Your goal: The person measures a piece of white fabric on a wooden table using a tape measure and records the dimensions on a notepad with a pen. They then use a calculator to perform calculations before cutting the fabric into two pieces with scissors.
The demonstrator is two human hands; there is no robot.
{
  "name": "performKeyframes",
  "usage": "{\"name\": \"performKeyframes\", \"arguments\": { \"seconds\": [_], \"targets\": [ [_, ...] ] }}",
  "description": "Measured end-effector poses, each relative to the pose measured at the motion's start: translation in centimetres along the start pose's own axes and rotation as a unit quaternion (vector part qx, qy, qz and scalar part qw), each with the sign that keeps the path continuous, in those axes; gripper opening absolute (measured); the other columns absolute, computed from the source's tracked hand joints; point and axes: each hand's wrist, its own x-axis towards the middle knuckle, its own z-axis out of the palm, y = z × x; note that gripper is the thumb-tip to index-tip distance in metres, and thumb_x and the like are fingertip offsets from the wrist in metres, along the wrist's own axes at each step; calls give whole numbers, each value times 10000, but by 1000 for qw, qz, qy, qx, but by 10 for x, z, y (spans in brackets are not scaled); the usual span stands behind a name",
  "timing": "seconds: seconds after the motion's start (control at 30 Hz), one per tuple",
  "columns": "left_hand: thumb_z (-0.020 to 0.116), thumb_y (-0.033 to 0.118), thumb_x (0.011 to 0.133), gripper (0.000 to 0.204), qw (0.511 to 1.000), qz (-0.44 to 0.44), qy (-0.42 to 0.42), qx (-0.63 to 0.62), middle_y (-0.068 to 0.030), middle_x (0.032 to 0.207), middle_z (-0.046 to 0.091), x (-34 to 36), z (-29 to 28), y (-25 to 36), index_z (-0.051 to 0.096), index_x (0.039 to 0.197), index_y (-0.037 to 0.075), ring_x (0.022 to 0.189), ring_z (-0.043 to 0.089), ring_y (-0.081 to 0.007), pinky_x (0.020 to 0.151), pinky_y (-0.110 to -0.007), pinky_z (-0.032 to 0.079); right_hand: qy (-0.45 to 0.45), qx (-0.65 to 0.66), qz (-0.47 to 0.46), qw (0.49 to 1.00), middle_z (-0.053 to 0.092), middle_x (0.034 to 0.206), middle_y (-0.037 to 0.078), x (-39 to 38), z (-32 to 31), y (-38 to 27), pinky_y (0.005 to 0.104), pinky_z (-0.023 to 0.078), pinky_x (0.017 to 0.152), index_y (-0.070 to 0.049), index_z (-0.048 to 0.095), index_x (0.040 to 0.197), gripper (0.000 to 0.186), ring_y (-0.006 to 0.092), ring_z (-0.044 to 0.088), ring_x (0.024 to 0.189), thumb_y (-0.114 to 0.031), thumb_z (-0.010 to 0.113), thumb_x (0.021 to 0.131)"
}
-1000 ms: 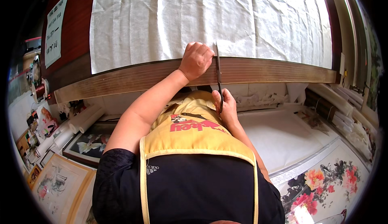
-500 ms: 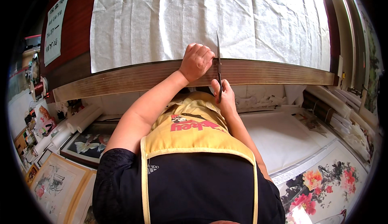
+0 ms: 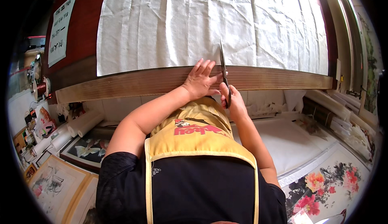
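A creased white sheet, cloth-like in its folds, spreads over the dark red table. Along its near edge lies a long brown wooden board with fine lengthwise lines. My left hand rests on that board with its fingers spread, fingertips at the sheet's edge and holding nothing. Dark metal scissors point away from me, held by their handles in my right hand. Their blades look closed together and lie over the board and the near part of the sheet, just right of my left hand.
A paper with black writing lies on the red tabletop at the left. Below the table's front are paper rolls, a framed picture and, at lower right, a flower painting. More rolls are piled at the right.
My left hand has gone from curled fingers at the sheet's edge to spread fingers on the board. The right hand and scissors have drawn slightly nearer to me.
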Motion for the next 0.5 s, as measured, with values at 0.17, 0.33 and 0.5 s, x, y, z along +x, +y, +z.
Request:
{"name": "performKeyframes", "arguments": {
  "seconds": [0.17,0.33,0.5],
  "targets": [
    [657,625,780,872,998,-42,25,35,-174,1318,389,20,13,13,313,1544,382,1279,357,-338,1183,-572,141,-4,-4,2,1000,492,666,-51,-6,-2,-16,227,361,476,-126,551,879,420,62,456,534,-525,670,926],
    [625,604,810,945,995,-75,-44,56,-165,1282,405,20,19,14,238,1580,218,1232,376,-336,1186,-569,127,22,-24,-21,999,484,671,-23,-5,5,-7,234,380,472,-103,510,829,520,68,452,542,-584,701,876],
    [608,497,843,863,994,-68,-52,66,-165,1270,400,17,21,10,274,1563,159,1216,383,-325,1177,-557,157,43,-29,-49,997,510,680,-12,9,13,3,238,385,441,-74,548,848,513,64,474,510,-560,709,880]
  ]
}}
